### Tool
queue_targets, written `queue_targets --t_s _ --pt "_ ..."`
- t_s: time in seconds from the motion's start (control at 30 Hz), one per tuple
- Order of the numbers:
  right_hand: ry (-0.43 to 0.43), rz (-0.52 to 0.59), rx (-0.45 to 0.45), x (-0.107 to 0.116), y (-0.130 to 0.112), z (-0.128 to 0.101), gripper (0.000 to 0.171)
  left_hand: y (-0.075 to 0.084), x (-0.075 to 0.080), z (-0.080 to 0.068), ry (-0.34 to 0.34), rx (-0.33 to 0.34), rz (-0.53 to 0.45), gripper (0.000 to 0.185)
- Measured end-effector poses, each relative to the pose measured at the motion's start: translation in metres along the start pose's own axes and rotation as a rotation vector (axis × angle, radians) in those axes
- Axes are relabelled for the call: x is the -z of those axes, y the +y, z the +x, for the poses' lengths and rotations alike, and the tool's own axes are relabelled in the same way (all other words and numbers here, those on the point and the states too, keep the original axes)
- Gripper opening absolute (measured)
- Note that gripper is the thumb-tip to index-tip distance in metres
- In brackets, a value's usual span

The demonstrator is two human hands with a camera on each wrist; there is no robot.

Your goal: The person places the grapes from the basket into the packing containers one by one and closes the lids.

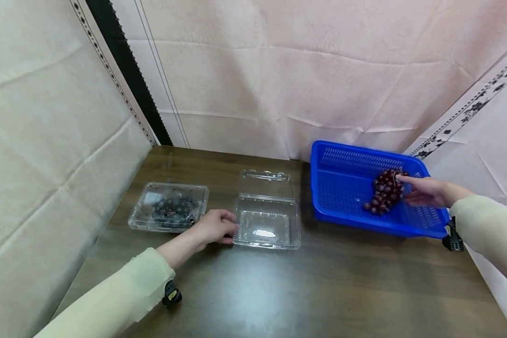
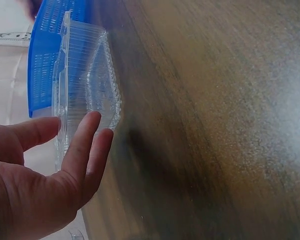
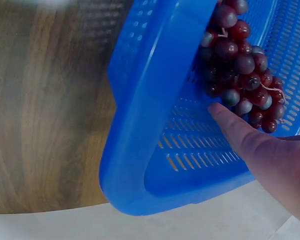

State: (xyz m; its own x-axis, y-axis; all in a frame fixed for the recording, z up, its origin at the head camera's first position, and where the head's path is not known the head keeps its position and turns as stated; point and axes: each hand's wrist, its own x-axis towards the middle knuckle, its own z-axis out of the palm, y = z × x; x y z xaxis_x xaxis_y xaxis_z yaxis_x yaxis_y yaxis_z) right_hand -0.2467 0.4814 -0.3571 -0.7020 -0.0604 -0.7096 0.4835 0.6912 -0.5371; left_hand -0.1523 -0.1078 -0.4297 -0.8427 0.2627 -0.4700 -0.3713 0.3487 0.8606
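Head view first: a dark wooden table (image 1: 279, 291) boxed in by pale cloth, and both hands are at work. The left hand (image 1: 214, 227) sits at the near left corner of an open clear clamshell box (image 1: 267, 222), its lid (image 1: 265, 182) folded back flat toward the far edge. The fingers look loosely curved against the box's rim, which reads as steadying it so it will not slide. From the left wrist view the fingers (image 2: 85, 145) are straight and slightly spread, tips touching the ribbed plastic wall; nothing is pinched there.

Over to the right: the right hand (image 1: 422, 191) reaches into the blue plastic basket (image 1: 342, 155), arm stretched out from the table's right edge, sleeve low over the basket's rim. The bunch of red grapes (image 1: 384, 191) lies inside the basket toward its right side, and the fingertips are at the top of the bunch near the stem. Whether they pinch the stem or only touch it, I cannot tell from here. The right wrist view shows one straight finger (image 3: 235, 131) lying just below the grapes on the slotted floor, so the hand looks open.

At the far left, a second clamshell (image 1: 169, 207), closed, holds dark grapes and sits just beside the left hand, untouched.
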Motion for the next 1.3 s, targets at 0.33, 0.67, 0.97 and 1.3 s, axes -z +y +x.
queue_targets --t_s 0.33,0.67,0.97,1.3 --pt "-0.013 0.041 -0.042 -0.004 0.002 0.011 0.125 0.000 -0.001 -0.002 0.000 -0.006 0.005 0.038" --pt "-0.007 0.072 -0.048 -0.011 0.002 0.018 0.126 -0.002 -0.003 -0.002 -0.001 0.001 -0.005 0.040" --pt "-0.018 0.056 -0.052 -0.015 -0.005 0.027 0.125 -0.004 -0.003 0.000 0.001 0.008 -0.011 0.040" --pt "0.007 0.037 -0.010 -0.023 -0.009 0.041 0.121 -0.006 -0.001 -0.002 0.008 0.013 0.005 0.040"
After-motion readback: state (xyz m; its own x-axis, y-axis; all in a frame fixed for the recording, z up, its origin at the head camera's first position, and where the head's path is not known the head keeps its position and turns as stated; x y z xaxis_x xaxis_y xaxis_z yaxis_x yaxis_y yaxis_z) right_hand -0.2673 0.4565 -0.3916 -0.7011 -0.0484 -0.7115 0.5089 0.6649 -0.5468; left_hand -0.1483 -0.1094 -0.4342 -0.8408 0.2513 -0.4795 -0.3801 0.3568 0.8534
